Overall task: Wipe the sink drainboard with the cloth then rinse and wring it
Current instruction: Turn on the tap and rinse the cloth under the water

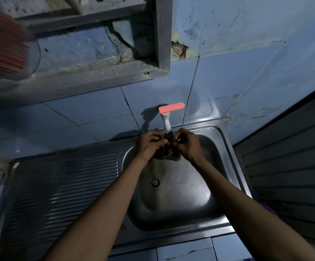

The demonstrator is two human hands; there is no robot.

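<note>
Rinsing looks like the step in hand: both hands bunch the dark cloth directly below the white tap. To do it well, knead and turn the folds under the spout before twisting. The left hand and right hand pinch its upper edge; the rest hangs beneath their grip, above the sink basin.

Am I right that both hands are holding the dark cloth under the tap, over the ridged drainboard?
Not quite. In the head view, both the left hand and right hand hold the dark cloth under the tap, but over the sink basin; the ridged drainboard lies to its left.
</note>
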